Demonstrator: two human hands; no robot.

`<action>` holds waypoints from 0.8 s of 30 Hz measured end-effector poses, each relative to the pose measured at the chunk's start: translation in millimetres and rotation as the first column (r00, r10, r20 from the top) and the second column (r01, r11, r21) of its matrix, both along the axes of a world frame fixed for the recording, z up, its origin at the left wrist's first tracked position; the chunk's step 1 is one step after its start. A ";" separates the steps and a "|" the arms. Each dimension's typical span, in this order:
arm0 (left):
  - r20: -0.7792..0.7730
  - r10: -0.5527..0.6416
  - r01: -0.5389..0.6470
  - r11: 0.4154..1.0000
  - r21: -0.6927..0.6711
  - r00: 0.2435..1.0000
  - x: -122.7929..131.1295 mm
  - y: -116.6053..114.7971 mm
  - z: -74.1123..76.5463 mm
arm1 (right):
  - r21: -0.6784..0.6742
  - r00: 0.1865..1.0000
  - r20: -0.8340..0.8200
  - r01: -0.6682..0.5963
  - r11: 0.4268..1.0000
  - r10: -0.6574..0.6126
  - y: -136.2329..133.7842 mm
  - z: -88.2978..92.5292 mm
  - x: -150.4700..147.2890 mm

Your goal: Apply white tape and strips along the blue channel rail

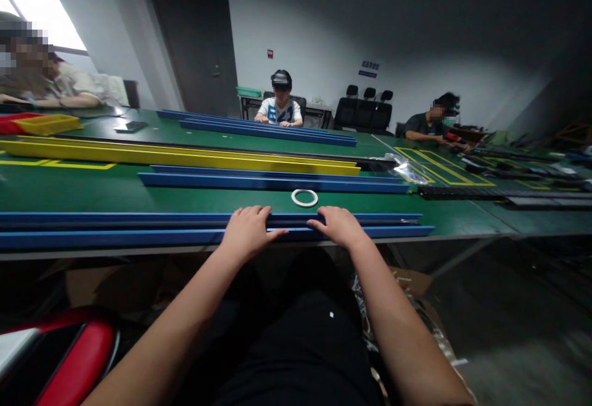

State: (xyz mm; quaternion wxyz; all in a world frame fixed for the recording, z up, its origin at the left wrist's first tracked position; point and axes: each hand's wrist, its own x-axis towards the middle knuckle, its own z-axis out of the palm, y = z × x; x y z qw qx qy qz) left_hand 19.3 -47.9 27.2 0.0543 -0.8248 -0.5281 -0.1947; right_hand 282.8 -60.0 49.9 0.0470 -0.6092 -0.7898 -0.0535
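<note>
A person's left hand (pixel 247 230) and right hand (pixel 342 226) rest on a long blue rail (pixel 115 237) along the near edge of a green table (pixel 222 200); on both, thumb and fingers are spread across the rail, but whether they grip I cannot tell; just beyond, between the hands, lies a white ring (pixel 294 198); farther, a second blue rail (pixel 208 181), then a yellow rail (pixel 185 158).

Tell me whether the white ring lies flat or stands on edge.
Flat: the white ring lies on the green table, with green showing through its hole.
</note>
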 end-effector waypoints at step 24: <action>0.768 0.638 0.407 0.717 -0.566 -0.056 0.5 -48.6 -68.3 | 0.131 0.975 0.087 -0.215 0.968 0.205 -3.8 -14.8 -69.0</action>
